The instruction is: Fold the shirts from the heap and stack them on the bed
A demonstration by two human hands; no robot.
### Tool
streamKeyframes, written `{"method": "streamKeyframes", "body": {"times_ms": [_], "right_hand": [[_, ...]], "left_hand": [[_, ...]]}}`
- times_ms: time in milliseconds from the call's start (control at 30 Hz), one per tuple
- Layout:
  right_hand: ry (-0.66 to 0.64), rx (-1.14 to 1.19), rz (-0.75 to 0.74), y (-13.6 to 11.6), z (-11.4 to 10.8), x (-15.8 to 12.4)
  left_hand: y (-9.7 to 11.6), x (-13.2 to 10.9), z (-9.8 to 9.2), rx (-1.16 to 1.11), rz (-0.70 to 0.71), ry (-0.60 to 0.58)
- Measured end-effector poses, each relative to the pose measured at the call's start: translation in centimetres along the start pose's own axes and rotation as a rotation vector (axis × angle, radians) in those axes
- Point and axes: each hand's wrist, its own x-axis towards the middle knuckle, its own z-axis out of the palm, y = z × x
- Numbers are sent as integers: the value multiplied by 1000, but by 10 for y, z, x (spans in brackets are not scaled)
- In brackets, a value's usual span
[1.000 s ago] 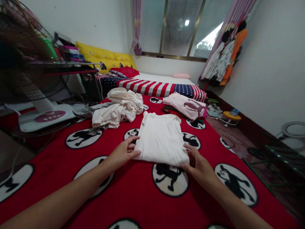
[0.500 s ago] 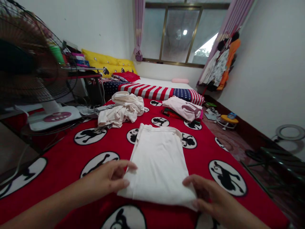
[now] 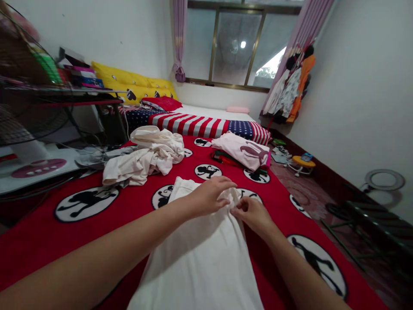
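A white folded garment (image 3: 200, 258) lies lengthwise in front of me, its near end running out of the bottom of the view. My left hand (image 3: 211, 196) reaches across it to the far right corner, thumb and fingers closing on the bunched cloth. Beside it, my right hand (image 3: 251, 215) pinches the garment's right edge near the same corner. The cloth is lifted and creased between the two hands. Part of the far edge is hidden behind my left hand.
A red blanket (image 3: 129, 228) with monkey prints spreads underneath. Crumpled cream clothes (image 3: 148, 155) lie at the far left, a stack topped by a pink shirt (image 3: 243, 150) at the far right. A fan base (image 3: 41, 165) stands left; a dark bench (image 3: 380, 228) stands right.
Both hands have moved from the garment's near corners to its far right corner and taken hold of the cloth there. The view has shifted, and the garment reaches closer to me.
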Motion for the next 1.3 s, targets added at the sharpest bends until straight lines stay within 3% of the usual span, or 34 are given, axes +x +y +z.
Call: {"method": "streamKeyframes", "body": {"times_ms": [100, 233, 500, 667, 767, 867, 967, 1100, 1200, 1300], "right_hand": [[84, -15, 26, 0, 7, -11], [77, 116, 39, 4, 3, -13], [179, 294, 6, -2, 3, -16], [102, 310, -133, -14, 3, -27], [65, 343, -259, -20, 2, -33], [29, 427, -295, -24, 1, -35], [-15, 616, -243, -23, 4, -32], [-16, 883, -42, -13, 15, -19], [9, 950, 96, -6, 21, -12], [30, 897, 86, -3, 21, -11]], "left_hand": [[-15, 33, 15, 111, 78, -133], [-24, 60, 18, 178, -14, -322], [-22, 80, -17, -47, -186, -337], [-19, 80, -33, -135, -372, -244], [-19, 77, -33, -163, -520, -139], [-16, 74, -28, -232, -645, -53], [-13, 71, -20, -422, -691, -4], [-18, 60, -11, -543, -664, 142], [-29, 34, -11, -468, -593, 256], [-38, -7, -19, -215, -582, 366]]}}
